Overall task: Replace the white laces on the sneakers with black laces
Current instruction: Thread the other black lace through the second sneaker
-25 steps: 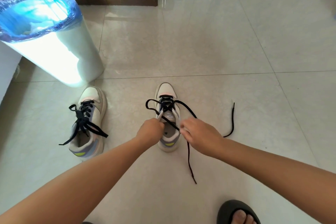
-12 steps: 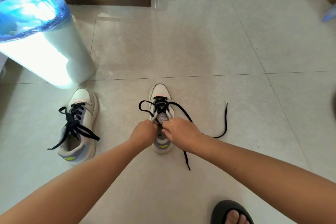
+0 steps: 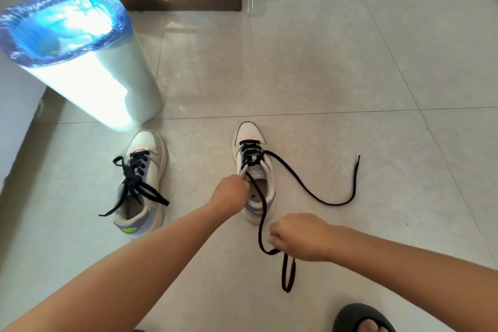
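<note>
Well to the left of both hands, the finished sneaker (image 3: 141, 183) is seen fully laced in black, beside the white bin (image 3: 89, 67). The left hand (image 3: 230, 194) is closed in a fist at the collar of the second sneaker (image 3: 253, 170), apparently pinching the eyelet edge, though the fingertips are hidden. Just right of it and nearer the body, the right hand (image 3: 299, 237) is closed around the black lace (image 3: 261, 213), which is drawn taut from the upper eyelets with its tail hanging below the fist. The other lace end (image 3: 323, 198) is left loose on the floor beyond the right hand. The step is judged to be pulling slack through an eyelet: the collar should be held steady while the lace is drawn out smoothly, kept flat, and matched in length against the loose end before the next eyelet is threaded.
</note>
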Available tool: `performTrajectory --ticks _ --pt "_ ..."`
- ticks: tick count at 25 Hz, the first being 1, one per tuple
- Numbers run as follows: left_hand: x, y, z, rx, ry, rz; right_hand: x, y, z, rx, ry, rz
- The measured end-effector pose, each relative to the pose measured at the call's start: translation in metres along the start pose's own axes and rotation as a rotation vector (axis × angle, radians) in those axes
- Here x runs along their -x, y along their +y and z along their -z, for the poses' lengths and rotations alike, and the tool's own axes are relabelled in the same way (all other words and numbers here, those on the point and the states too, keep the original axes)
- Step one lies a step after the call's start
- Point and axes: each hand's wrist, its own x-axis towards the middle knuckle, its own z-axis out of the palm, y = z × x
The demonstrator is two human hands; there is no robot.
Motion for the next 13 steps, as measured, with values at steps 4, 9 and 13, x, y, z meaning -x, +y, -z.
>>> performTrajectory --ticks 4,9,13 --pt "0.000 -0.003 0.016 -0.099 -0.188 -0.013 -0.040 0.011 0.030 -0.234 0.456 -0.163" --pt "-0.008 0.006 0.044 0.057 -0.020 -0.145 -0.069 0.001 0.034 -0.230 0.342 -0.223" --pt "-0.010 0.027 0.039 -0.404 0.160 -0.392 -0.069 -0.004 0.027 -0.212 0.406 -0.177"
